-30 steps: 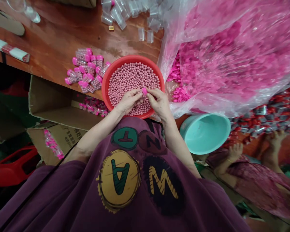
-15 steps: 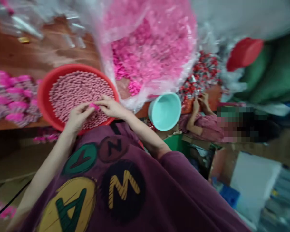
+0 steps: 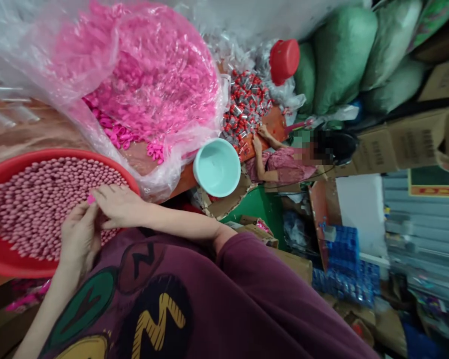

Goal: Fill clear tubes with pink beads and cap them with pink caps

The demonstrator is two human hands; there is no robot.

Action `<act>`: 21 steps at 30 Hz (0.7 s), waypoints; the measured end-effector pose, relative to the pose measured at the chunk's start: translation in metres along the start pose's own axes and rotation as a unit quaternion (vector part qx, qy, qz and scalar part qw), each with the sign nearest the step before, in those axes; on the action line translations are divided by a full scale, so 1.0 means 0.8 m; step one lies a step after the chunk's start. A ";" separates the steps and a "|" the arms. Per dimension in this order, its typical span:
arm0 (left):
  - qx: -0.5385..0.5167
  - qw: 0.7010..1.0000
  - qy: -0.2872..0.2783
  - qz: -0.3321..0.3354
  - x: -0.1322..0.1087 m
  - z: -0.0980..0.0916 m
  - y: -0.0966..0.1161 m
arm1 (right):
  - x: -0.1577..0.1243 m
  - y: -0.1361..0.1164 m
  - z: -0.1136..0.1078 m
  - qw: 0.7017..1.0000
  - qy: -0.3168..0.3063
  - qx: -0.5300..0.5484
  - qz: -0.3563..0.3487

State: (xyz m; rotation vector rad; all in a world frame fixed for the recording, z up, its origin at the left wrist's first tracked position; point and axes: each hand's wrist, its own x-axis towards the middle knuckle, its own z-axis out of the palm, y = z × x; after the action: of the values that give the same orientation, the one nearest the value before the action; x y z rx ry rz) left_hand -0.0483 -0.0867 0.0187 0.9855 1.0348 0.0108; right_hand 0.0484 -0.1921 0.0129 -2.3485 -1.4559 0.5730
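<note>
Still close together, the two hands work over the near edge of the red basin (image 3: 18,269). The left hand (image 3: 77,237) narrows to a pinch, its fingertips at a small pink cap (image 3: 91,199); the right hand (image 3: 121,205) comes across from the other side, fingers bunched and bent over against the cap, though whether they grip it or merely touch it I cannot tell. Anything below the cap is hidden by the hands. Both a second ago and now, the cap sits between the fingertips, above the pink beads (image 3: 41,199) that fill the basin.

What differs most is the view, which now faces further right: the basin, central a second ago, runs off at the left, and the pile of filled jars beside it is out of sight. On the table (image 3: 30,132), beyond the basin's far rim, clear containers (image 3: 9,92) lie blurred. Right of the basin, a clear plastic bag (image 3: 145,182) spreads toward the near edge, heaped with pink pieces (image 3: 153,75); a few spill at its opening. The turquoise tub (image 3: 199,174) is just beside the table's near edge. Farther along, red-and-grey pieces (image 3: 247,104) lie piled before a co-worker (image 3: 284,164), whose head and body now show, where a second ago only arms and part of the clothing did. A red bucket (image 3: 286,60) and green sacks (image 3: 344,55), then out of view, appear past the pile.
</note>
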 end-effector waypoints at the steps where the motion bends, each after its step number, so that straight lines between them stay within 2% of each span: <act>1: 0.000 1.000 -0.001 -0.009 -0.002 0.002 -0.002 | -0.001 -0.003 0.005 1.000 0.011 -0.028 -0.001; 4: 0.002 1.000 0.003 -0.017 -0.006 0.007 -0.001 | 0.001 -0.002 0.019 0.998 0.018 -0.065 -0.001; 8: 0.011 0.999 -0.014 -0.029 -0.006 0.009 0.004 | 0.008 0.011 0.028 0.999 -0.014 -0.013 -0.033; 11: 0.001 0.998 -0.015 -0.056 -0.001 0.003 -0.001 | 0.006 0.014 0.021 0.999 -0.036 0.020 -0.035; 14: -0.033 0.998 0.009 -0.048 0.005 0.000 -0.013 | -0.001 0.008 0.007 0.997 -0.066 0.032 -0.022; 19: -0.028 0.999 0.020 -0.008 0.012 0.018 -0.028 | -0.006 -0.002 -0.010 0.994 -0.099 0.042 0.005; 20: -0.007 1.000 0.018 -0.002 0.016 0.011 -0.030 | -0.004 -0.002 -0.010 0.993 -0.105 0.052 0.006; 21: 0.023 1.000 0.017 0.006 0.022 -0.007 -0.033 | -0.002 -0.003 -0.008 0.992 -0.108 0.065 0.004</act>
State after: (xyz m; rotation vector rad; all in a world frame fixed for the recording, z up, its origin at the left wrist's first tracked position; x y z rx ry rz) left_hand -0.0542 -0.0909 -0.0126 1.0374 1.0645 0.0144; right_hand 0.0490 -0.1931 0.0199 -2.2494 -1.4496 0.9196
